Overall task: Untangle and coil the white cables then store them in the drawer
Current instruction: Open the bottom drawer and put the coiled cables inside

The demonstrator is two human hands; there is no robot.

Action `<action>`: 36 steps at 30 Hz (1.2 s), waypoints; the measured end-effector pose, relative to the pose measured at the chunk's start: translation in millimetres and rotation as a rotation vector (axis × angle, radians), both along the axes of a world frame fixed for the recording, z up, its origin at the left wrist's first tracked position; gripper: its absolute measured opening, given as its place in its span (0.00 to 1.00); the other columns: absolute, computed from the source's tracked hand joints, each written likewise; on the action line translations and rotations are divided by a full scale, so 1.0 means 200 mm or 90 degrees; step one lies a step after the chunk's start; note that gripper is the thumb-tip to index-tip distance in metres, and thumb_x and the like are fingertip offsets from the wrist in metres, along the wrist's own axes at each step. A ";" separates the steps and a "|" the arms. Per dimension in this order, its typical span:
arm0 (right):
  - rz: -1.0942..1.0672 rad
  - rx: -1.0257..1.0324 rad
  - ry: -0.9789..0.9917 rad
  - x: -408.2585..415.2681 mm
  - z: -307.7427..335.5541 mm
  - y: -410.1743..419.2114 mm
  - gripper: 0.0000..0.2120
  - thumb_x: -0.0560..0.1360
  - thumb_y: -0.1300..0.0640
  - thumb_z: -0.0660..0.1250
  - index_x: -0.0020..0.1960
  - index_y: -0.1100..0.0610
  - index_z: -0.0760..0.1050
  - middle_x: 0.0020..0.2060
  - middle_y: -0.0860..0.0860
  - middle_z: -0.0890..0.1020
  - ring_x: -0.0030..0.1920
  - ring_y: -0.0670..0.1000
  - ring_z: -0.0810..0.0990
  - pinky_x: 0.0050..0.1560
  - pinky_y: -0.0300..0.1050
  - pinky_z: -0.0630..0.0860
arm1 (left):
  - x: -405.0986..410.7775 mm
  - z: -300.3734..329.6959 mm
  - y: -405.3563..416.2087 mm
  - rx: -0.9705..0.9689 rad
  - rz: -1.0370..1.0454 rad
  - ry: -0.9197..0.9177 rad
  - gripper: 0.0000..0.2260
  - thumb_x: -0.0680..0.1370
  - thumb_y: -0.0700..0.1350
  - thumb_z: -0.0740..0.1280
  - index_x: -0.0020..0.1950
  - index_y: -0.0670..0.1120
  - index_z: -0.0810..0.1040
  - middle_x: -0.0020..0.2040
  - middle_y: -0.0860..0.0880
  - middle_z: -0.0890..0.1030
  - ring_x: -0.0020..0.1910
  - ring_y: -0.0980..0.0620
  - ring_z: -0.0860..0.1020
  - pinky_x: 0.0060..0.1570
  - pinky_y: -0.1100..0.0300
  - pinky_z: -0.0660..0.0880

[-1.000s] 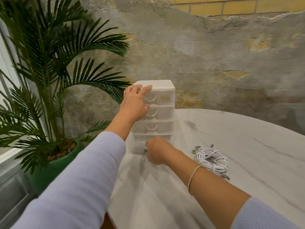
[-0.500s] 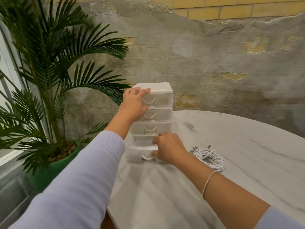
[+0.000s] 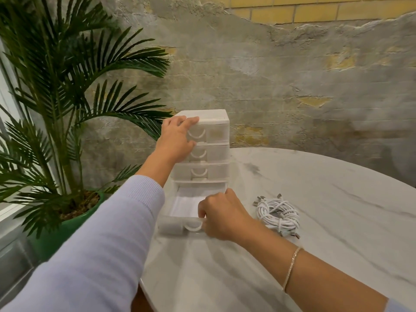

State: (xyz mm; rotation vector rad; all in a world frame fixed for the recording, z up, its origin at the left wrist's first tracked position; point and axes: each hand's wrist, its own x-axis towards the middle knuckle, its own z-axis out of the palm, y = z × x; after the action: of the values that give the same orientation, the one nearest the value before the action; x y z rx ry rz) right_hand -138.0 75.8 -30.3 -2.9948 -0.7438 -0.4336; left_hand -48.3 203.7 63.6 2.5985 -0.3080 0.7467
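Observation:
A small white drawer unit (image 3: 216,152) stands on the marble table (image 3: 326,244) near its left edge. Its bottom drawer (image 3: 177,226) is pulled out toward me, and the part of its inside that shows holds nothing. My right hand (image 3: 222,218) grips the front rim of that drawer, fingers curled over the edge. My left hand (image 3: 177,138) holds the unit's top left corner, fingers laid over the top and thumb against the front. A coiled bundle of white cables (image 3: 278,212) lies on the table just right of my right hand.
A tall palm in a green pot (image 3: 65,224) stands left of the table, its fronds reaching close to the drawer unit. A rough plastered wall runs behind. The table's rounded front edge curves below my arms.
My right hand has pulled the bottom drawer out toward me, from nearly closed to well open. My left hand stayed on the unit's top. The cables have not moved.

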 end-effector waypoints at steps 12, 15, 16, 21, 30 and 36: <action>-0.262 0.175 0.171 -0.06 0.23 -0.30 0.22 0.74 0.47 0.67 0.65 0.53 0.71 0.60 0.52 0.77 0.60 0.55 0.75 0.53 0.44 0.72 | -0.03 0.01 -0.04 -0.007 0.013 0.020 0.31 0.76 0.46 0.67 0.76 0.54 0.57 0.77 0.47 0.53 0.76 0.46 0.47 0.73 0.49 0.52; -0.461 0.317 0.208 -0.06 0.22 -0.56 0.15 0.74 0.46 0.67 0.48 0.59 0.75 0.47 0.55 0.77 0.53 0.57 0.78 0.45 0.42 0.70 | -0.07 -0.01 -0.08 -0.027 0.041 0.059 0.43 0.74 0.48 0.69 0.78 0.50 0.43 0.77 0.43 0.36 0.75 0.44 0.35 0.73 0.48 0.42; -0.488 0.339 0.230 -0.06 0.20 -0.62 0.17 0.74 0.44 0.67 0.40 0.58 0.71 0.41 0.55 0.76 0.49 0.57 0.80 0.43 0.41 0.70 | -0.09 -0.02 -0.11 -0.017 0.062 0.052 0.45 0.73 0.49 0.70 0.77 0.48 0.40 0.76 0.42 0.33 0.74 0.43 0.33 0.73 0.48 0.39; -0.491 0.322 0.344 -0.08 0.08 -0.66 0.22 0.76 0.43 0.64 0.34 0.57 0.64 0.40 0.53 0.74 0.39 0.53 0.74 0.33 0.40 0.67 | -0.20 -0.06 -0.33 -0.010 -0.026 -0.005 0.40 0.76 0.46 0.65 0.77 0.44 0.41 0.77 0.42 0.43 0.76 0.43 0.39 0.73 0.51 0.37; -0.413 0.583 0.270 -0.09 0.03 -0.67 0.16 0.63 0.58 0.77 0.48 0.58 0.77 0.38 0.54 0.80 0.33 0.51 0.77 0.29 0.39 0.70 | -0.35 -0.16 -0.61 0.116 -0.220 0.251 0.38 0.75 0.45 0.67 0.78 0.43 0.48 0.77 0.44 0.53 0.76 0.47 0.48 0.73 0.54 0.52; -0.194 0.611 0.289 -0.14 0.23 -0.67 0.20 0.61 0.68 0.77 0.50 0.58 0.80 0.37 0.52 0.80 0.31 0.49 0.76 0.29 0.40 0.71 | -0.39 -0.15 -0.52 0.113 -0.293 0.365 0.27 0.75 0.44 0.69 0.73 0.47 0.65 0.71 0.48 0.67 0.70 0.51 0.64 0.65 0.60 0.62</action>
State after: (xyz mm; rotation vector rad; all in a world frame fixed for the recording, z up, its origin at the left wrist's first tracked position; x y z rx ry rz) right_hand -166.5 -58.6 15.1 -2.1395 0.0045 -0.0538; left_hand -126.9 99.4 33.7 2.6111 -0.7742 -0.1904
